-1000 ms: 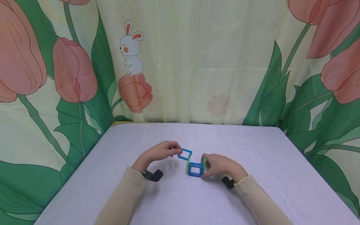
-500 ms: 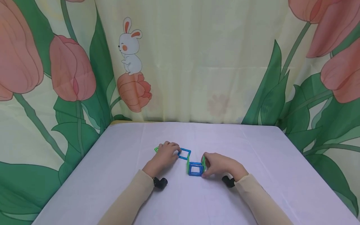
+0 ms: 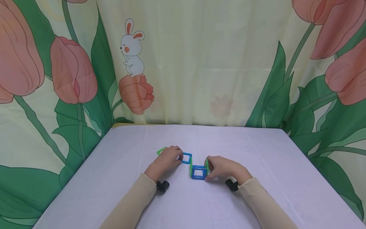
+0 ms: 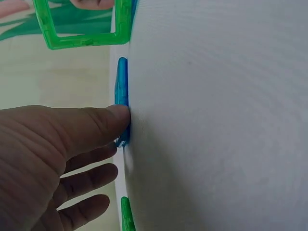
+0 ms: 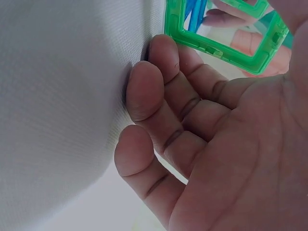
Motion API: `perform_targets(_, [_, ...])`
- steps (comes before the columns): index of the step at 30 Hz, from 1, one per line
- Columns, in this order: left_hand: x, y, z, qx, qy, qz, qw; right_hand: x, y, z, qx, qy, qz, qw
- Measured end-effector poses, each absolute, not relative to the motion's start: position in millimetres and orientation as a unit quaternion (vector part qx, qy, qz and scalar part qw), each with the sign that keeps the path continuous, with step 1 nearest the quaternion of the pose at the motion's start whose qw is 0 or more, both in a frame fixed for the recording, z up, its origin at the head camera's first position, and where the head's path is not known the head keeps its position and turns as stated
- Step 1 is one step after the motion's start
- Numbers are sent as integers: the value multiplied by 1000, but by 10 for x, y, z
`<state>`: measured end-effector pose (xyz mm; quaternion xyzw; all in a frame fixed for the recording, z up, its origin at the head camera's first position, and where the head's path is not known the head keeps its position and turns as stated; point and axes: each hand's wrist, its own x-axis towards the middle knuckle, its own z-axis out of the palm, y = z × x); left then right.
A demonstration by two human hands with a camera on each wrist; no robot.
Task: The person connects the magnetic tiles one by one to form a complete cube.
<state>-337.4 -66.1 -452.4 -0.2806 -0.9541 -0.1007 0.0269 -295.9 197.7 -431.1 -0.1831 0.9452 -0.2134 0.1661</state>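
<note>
In the head view, on the white cloth-covered table [image 3: 183, 206], the left hand [image 3: 166, 162] pinches a light-blue square plastic frame [image 3: 187, 154] by its near-left side, leaving the far side free beside the upright green plastic frame [image 3: 191, 168]. The right hand [image 3: 226, 168] grips a second green plastic frame [image 3: 207, 163], standing opposite, probably to steady the small cluster; a dark-blue square plastic frame [image 3: 198, 177] closes its front. Another green plastic piece [image 3: 161, 150] lies past the left hand, partly covered by it. In the left wrist view, the thumb presses the light-blue frame, which lies low against the cloth, seemingly for control. In the right wrist view, curled fingers sit low by the cloth, perhaps bracing the hand; the thumb's contact is out of sight.
</note>
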Motion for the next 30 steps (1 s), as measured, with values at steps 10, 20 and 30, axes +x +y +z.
perform_targets(10, [-3383,-656,-4497,-252,-938,-237,8,-2949,1982,-4318,-189,945,-209,164])
perform_targets(20, [-3344,-536,-4476,-241,-919,-312,-5,-2970,1980,-4317,-190,944,-209,168])
perform_targets(30, [-3295,-411,-4492,-178,-882,-432,-63,-2973,1967,-4308,-202,943,-207,162])
